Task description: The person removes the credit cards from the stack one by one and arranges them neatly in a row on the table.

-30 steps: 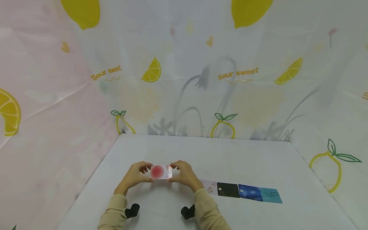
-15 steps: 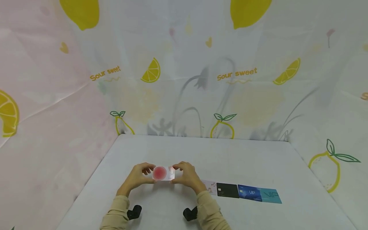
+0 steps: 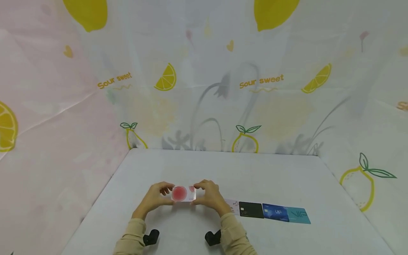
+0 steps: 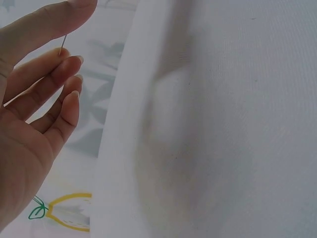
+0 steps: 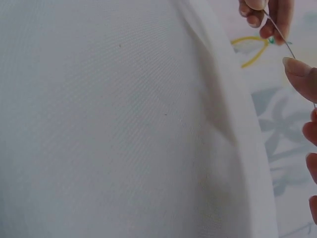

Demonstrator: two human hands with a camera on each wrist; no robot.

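Note:
A white card (image 3: pixel 183 194) with a large pink-red circle is held up above the table between both hands, its printed face toward the head camera. My left hand (image 3: pixel 155 197) pinches its left edge between thumb and fingers. At the opposite edge, my right hand (image 3: pixel 209 197) grips it the same way. In the left wrist view the left hand (image 4: pixel 37 94) shows the card only as a thin edge. The right wrist view catches the card's edge (image 5: pixel 280 32) as a thin line, with part of the right hand (image 5: pixel 302 82) at the frame's border.
To the right lies a row of cards on the white table (image 3: pixel 271 180): a pale floral card (image 3: pixel 233 206) partly behind the right wrist, a black card (image 3: pixel 251 209), a blue card (image 3: pixel 276 212) and a teal card (image 3: pixel 298 215). Lemon-printed cloth (image 3: pixel 197 106) stands behind.
Both hands have shifted slightly right and a little down in the head view, with the card still between them. The row of cards stays on the table.

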